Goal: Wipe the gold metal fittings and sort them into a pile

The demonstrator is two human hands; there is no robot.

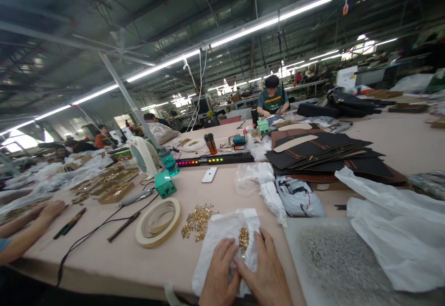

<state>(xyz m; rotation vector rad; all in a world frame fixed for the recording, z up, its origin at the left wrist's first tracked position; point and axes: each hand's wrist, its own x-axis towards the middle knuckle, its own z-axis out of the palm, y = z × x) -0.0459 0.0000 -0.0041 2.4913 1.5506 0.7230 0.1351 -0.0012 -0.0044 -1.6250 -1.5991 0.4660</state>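
A white cloth [218, 232], perhaps a soft bag, lies at the table's front edge with a small heap of gold metal fittings [244, 239] on it. My left hand [220, 269] grips the cloth left of the heap, its fingers bent and close together. On the other side, my right hand [266, 269] holds the cloth, fingertips at its right edge and thumb reaching towards my left thumb. What lies under the palms is hidden. Just beyond the cloth on the left spreads a larger pile of loose gold fittings [199, 220].
Tape rolls [142, 232], a metal rod [123, 227], a green-boxed tool unit [166, 184] and a phone [209, 175] lie leftward. Dark leather panels [323, 150] and plastic wrapping [385, 236] occupy the right. A co-worker's hands [52, 208] rest far left; another person [273, 99] sits opposite.
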